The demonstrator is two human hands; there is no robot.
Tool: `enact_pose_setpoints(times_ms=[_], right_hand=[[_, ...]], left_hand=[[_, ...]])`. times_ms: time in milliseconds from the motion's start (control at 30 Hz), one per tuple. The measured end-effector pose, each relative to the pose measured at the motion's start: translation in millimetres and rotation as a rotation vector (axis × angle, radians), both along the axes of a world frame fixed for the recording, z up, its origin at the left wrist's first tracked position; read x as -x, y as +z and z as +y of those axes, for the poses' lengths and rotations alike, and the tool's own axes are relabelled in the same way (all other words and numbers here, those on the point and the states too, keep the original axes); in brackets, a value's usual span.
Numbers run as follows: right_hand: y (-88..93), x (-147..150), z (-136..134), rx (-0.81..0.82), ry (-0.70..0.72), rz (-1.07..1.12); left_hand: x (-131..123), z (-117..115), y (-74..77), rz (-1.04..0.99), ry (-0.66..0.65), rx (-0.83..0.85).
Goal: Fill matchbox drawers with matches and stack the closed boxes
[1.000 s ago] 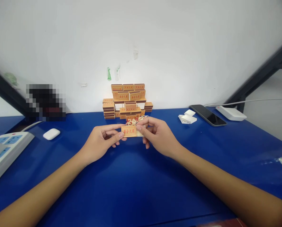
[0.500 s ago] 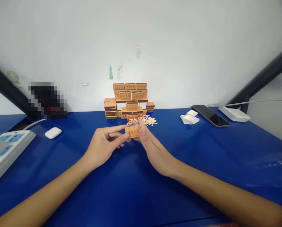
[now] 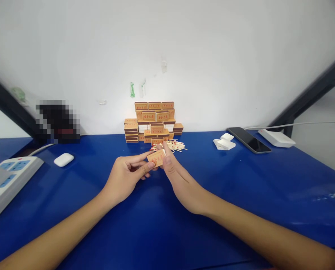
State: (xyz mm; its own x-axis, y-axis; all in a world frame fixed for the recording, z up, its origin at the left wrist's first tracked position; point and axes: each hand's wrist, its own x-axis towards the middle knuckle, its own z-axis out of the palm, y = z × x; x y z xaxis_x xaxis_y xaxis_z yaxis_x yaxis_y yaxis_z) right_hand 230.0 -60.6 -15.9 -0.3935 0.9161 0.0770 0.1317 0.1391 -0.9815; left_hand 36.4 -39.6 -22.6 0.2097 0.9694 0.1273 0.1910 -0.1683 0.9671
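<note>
In the middle of the head view, my left hand (image 3: 125, 174) is closed on a yellow matchbox (image 3: 155, 158) with red lettering, its thumb on the front face. The box is tilted, right end higher, and a bit of white shows at that end. My right hand (image 3: 177, 176) has its thumb and fingers at the right end of the same box; they partly cover it. Just beyond the hands lies a heap of loose matches (image 3: 175, 146) with red heads. Behind the heap stands a stacked structure of matchboxes (image 3: 156, 116), some with white sides showing.
White folded pieces (image 3: 224, 142), a black phone (image 3: 248, 140) and a white flat box (image 3: 277, 138) lie to the right on the blue table (image 3: 167, 232). A white earbud case (image 3: 63, 159) and a power strip (image 3: 15, 176) are on the left. A wall stands behind.
The matchbox has tilted, its right end rising, and a white edge now shows there. Both hands stay on it with only small shifts. The view has moved slightly.
</note>
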Motion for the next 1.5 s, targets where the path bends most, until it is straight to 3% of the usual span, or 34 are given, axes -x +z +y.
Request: enact_pose_setpoints(times_ms=[333, 733, 867, 1000, 1200, 1300, 1500], right_hand=[[-9.0, -2, 7, -0.177, 0.02, -0.191], [-9.8, -5, 10, -0.18, 0.017, -0.22], [-12.7, -12, 18, -0.237, 0.014, -0.313], [-16.6, -19, 29, -0.384, -0.075, -0.457], [-13.7, -26, 41, -0.645, -0.177, -0.684], [-13.2, -28, 42, -0.693, -0.196, -0.738], [-6.3, -32, 40, -0.74, -0.246, -0.759]], left_hand=[[0, 2, 0.2, 0.078, -0.031, -0.041], [3, 2, 4.6, 0.195, -0.116, -0.11], [10, 9, 2.0, 0.225, -0.032, -0.143], [40, 30, 13.6, 0.35, 0.113, -0.267], [90, 86, 54.4, 0.63, 0.351, -0.369], [90, 113, 62.1, 0.658, 0.331, -0.349], [74, 137, 54.8, 0.702, 0.362, -0.307]])
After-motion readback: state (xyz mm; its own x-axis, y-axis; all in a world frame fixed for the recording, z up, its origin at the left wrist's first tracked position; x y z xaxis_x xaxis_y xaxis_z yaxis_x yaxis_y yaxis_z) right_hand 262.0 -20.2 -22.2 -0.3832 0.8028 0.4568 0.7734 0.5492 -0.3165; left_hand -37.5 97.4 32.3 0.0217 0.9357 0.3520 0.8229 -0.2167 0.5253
